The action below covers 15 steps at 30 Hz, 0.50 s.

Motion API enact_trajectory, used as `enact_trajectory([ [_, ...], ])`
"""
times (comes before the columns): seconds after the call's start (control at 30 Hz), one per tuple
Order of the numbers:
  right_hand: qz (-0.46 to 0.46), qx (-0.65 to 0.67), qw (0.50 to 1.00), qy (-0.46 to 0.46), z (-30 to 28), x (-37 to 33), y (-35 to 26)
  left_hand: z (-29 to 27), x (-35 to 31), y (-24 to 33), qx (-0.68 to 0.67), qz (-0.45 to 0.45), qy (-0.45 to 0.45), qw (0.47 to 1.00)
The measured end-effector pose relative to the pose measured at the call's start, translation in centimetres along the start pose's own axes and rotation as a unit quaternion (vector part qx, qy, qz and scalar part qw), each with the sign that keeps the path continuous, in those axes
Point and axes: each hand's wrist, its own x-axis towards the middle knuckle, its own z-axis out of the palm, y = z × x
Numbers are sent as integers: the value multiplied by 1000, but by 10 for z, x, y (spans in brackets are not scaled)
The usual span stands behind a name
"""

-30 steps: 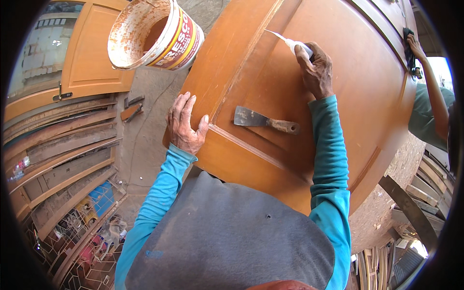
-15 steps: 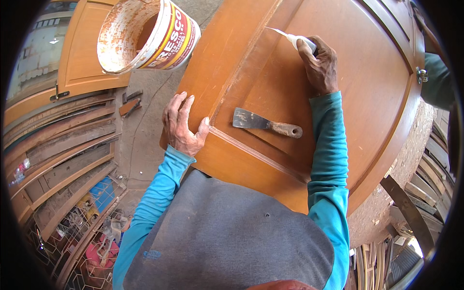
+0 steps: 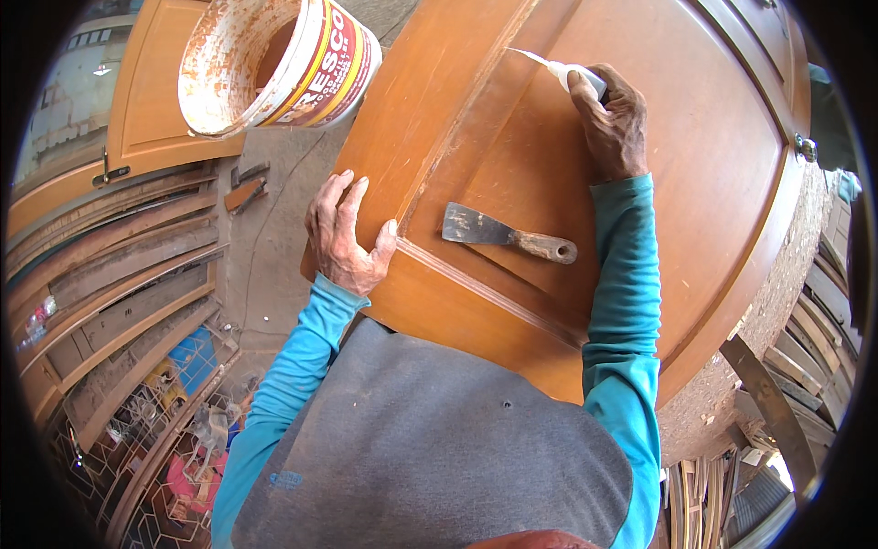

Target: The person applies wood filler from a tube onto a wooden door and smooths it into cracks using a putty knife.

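A brown panelled wooden door [image 3: 677,220] lies flat in front of me. My right hand [image 3: 613,123] is closed round a white glue bottle [image 3: 574,75] with a long thin nozzle, whose tip points left at the seam between the door's frame and its recessed panel. On the door's left edge rests my left hand [image 3: 347,236], fingers spread and thumb on the wood, holding nothing else. Between my hands, a putty knife [image 3: 512,234] with a wooden handle lies on the panel, its stained blade toward the left.
A white bucket [image 3: 245,69] smeared with orange-brown filler stands beyond the door's left edge. Stacked planks [image 3: 119,284] and a wire rack [image 3: 183,430] line the left. More timber [image 3: 805,339] lies at right. A round metal knob [image 3: 806,146] sticks up from the door's far right.
My right hand has shifted slightly right with the glue bottle, its nozzle still along the seam. My left hand and the putty knife stay in place.
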Motion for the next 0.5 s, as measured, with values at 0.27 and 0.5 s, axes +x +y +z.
enact_trajectory([
  [0.27,-18,-7,1000,12,1,0,-2,4,-1,-3,-7,-4,12,1000],
  [0.5,-22,-5,1000,18,3,-1,-4,1,1,0,-3,-1,6,1000],
])
